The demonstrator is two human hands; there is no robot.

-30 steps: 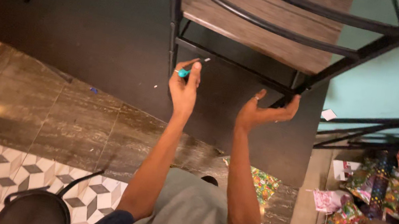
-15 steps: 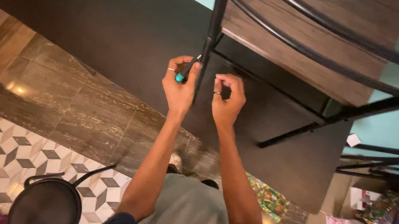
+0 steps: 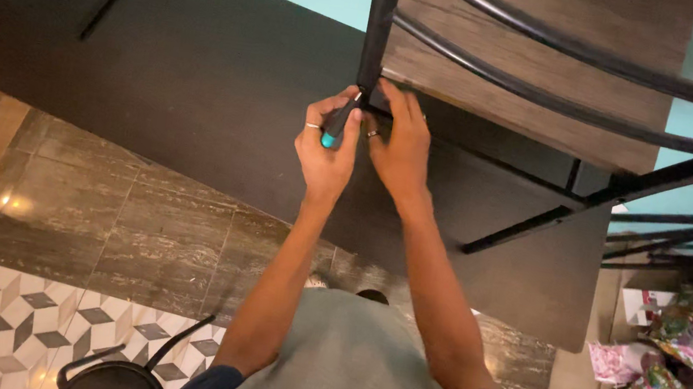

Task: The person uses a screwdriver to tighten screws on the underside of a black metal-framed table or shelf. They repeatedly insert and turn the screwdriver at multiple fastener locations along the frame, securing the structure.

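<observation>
Teal-and-black screwdriver (image 3: 337, 123): we hold it in our left hand (image 3: 328, 149), fingers curled fully closed round the handle, a ring showing on one of them. Its teal butt end sits below the knuckles, toward our wrist; its dark shaft runs up past the fingertips to the black metal post (image 3: 381, 19) of the shelf frame, where the tip meets the post at its lower end.

Our right hand (image 3: 399, 143): set just beside the left, touching the same joint. Its fingers (image 3: 397, 102) lie nearly straight and close together, pressed against the frame where the post meets the wood-grain shelf board (image 3: 528, 58); we cannot tell whether anything small is pinched beneath them.

Dark tabletop panel (image 3: 184, 63): lies flat behind both hands, beyond the fingertips.

Grey stone-look floor tiles (image 3: 109, 215): below our wrists.

Colourful patterned wrappers (image 3: 686, 351): well apart from the right hand, off to its outer side.
</observation>
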